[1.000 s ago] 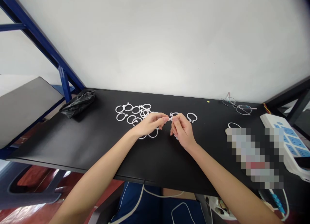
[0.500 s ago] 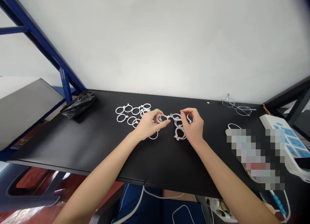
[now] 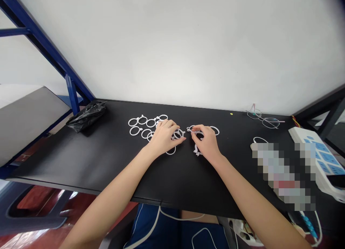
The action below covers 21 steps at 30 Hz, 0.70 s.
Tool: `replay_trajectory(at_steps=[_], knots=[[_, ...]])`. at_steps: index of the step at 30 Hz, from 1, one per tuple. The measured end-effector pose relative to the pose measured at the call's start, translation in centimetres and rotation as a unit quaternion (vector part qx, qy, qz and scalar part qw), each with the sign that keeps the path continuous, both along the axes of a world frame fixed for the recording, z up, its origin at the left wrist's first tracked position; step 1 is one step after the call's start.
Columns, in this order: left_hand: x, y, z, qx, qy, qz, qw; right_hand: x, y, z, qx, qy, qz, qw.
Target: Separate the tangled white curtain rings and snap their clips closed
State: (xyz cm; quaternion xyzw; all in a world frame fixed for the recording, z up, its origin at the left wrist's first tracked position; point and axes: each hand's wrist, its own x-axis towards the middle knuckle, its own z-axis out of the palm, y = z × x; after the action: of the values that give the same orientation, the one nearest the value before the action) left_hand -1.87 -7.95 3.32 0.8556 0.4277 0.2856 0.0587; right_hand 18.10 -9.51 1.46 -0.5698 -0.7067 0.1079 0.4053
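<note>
Several white plastic rings (image 3: 142, 125) lie scattered on the black table (image 3: 107, 162), left of centre. My left hand (image 3: 164, 138) rests at the right edge of this pile, fingers curled onto a white ring (image 3: 179, 134). My right hand (image 3: 205, 142) is close beside it, thumb and forefinger pinched on another white ring (image 3: 193, 129). More rings lie under and around the right hand, one (image 3: 215, 130) just beyond its fingers and one (image 3: 197, 152) by its palm. The two hands are a few centimetres apart.
A crumpled black plastic bag (image 3: 86, 115) sits at the table's back left. Spectacles (image 3: 265, 119) lie at the back right, a white and blue power strip (image 3: 319, 159) at the far right, beside a blurred patch. A blue metal frame (image 3: 70, 92) rises at left.
The hands met over one ring, drew apart, and have come down to the table. My right hand moved left from the far ring to the one in the middle.
</note>
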Motion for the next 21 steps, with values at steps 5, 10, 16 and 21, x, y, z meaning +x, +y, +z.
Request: replay_trajectory(at_steps=[5,10,16,21], knots=[[-0.04,0.0,-0.17,-0.009,0.012,0.007,1.0,0.14,-0.05,0.06,0.0,-0.003,0.003,1.0],[-0.07,-0.06,-0.09,-0.013,0.018,0.018,1.0,0.16,-0.06,0.07,0.009,-0.004,0.001,1.0],[-0.03,0.0,-0.04,-0.011,0.016,0.02,1.0,0.07,-0.02,-0.07,-0.002,-0.004,-0.006,1.0],[0.05,-0.05,0.01,0.001,0.001,0.018,1.0,0.02,-0.23,0.37,0.024,0.008,-0.013,1.0]])
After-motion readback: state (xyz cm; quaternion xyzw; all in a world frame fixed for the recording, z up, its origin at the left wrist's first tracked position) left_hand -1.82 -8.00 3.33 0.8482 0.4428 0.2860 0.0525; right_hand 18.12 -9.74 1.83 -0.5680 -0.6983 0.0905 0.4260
